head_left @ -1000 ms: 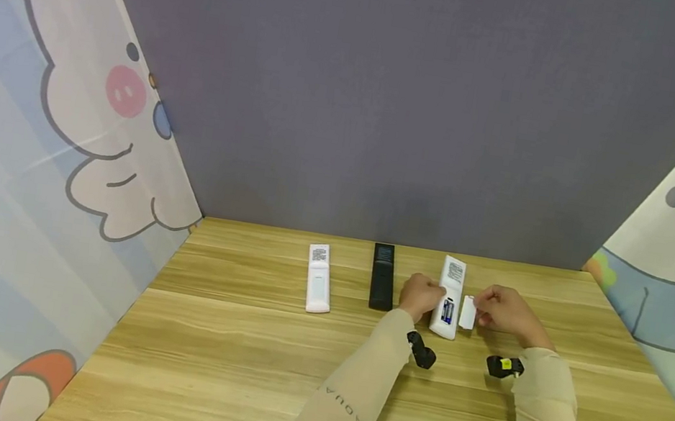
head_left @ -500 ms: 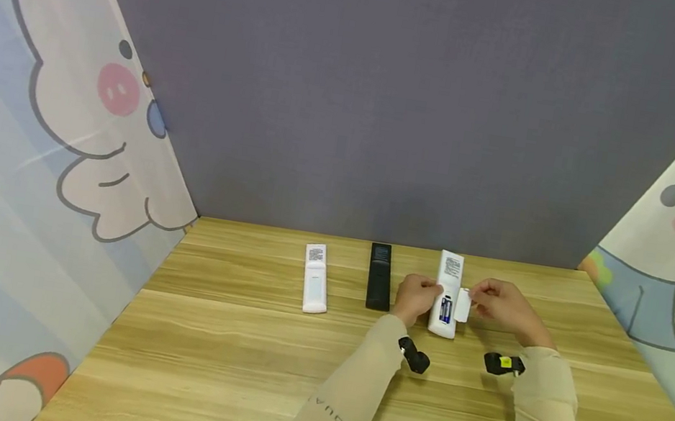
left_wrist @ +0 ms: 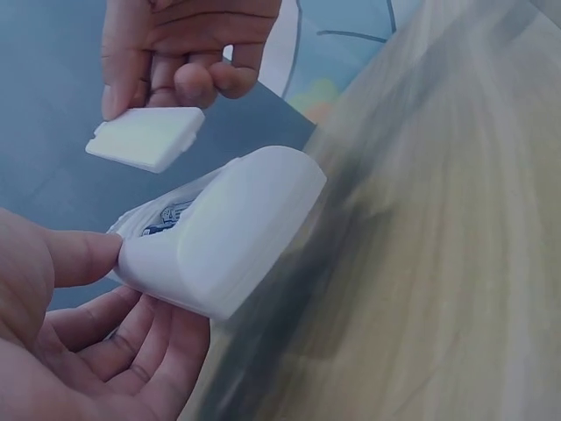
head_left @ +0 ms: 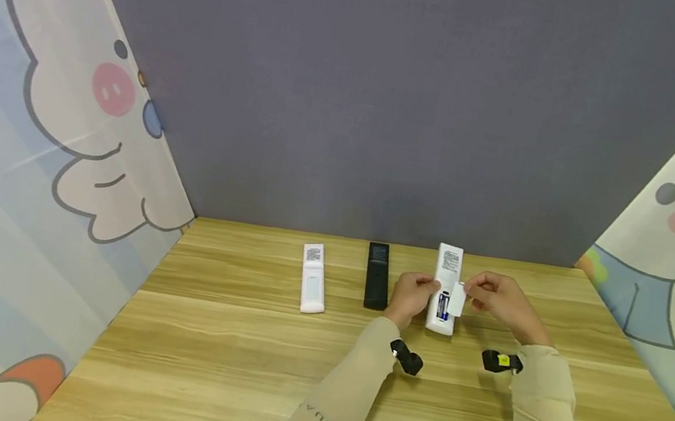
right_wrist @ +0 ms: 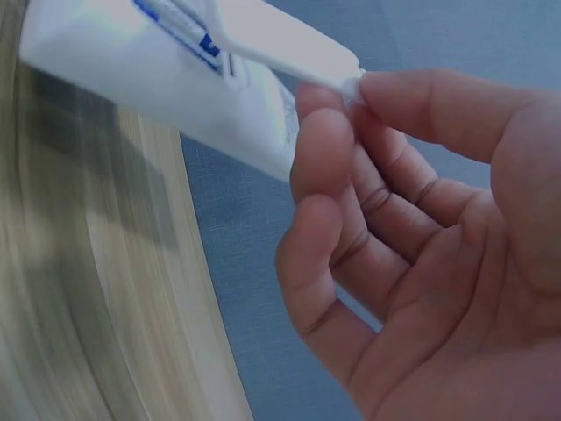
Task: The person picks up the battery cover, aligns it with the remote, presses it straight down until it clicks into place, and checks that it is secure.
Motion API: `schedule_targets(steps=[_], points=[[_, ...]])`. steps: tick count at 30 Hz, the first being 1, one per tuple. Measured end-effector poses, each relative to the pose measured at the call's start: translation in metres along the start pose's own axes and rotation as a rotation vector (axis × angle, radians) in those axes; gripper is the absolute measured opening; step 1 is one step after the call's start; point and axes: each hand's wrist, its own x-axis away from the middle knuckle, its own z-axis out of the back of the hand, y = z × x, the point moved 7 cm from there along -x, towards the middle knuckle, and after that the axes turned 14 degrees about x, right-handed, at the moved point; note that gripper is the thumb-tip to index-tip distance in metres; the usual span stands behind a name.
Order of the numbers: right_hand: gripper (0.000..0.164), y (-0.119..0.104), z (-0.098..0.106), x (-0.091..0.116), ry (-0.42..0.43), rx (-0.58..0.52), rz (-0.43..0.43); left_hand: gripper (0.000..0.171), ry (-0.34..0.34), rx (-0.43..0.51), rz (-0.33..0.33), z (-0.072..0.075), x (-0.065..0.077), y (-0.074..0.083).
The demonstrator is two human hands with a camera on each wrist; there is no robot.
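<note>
My left hand (head_left: 411, 296) grips a white remote control (head_left: 449, 260) by its side, thumb on top and fingers underneath in the left wrist view. The remote lies back side up, its battery compartment uncovered, with blue batteries (head_left: 443, 306) inside. Between thumb and fingers my right hand (head_left: 503, 302) pinches a small white battery cover (head_left: 458, 300) at its edge. From the head, the cover overlaps the right side of the compartment. In the left wrist view the cover (left_wrist: 145, 139) is tilted, and a gap shows between it and the remote (left_wrist: 237, 228).
Left of my left hand, a black remote control (head_left: 377, 278) lies back side up on the wooden table (head_left: 209, 366). Farther left lies another white remote (head_left: 314, 280), its cover on. A dark grey panel (head_left: 354, 97) stands along the table's back edge.
The battery cover in my right hand has moved left, from beside the remote to over its compartment. The left hand and its remote have shifted slightly left and up in the view.
</note>
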Motion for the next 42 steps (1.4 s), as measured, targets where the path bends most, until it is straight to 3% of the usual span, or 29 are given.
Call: schedule_targets(steps=[22,42], points=[[0.025,-0.009,-0.002,0.0,-0.034,0.005,0.026,0.02,-0.056,0.046,-0.016,0.004,0.002,0.006],[0.022,-0.011,-0.007,-0.002,-0.07,0.024,0.047,0.02,-0.06,0.074,0.023,0.003,0.004,0.005]])
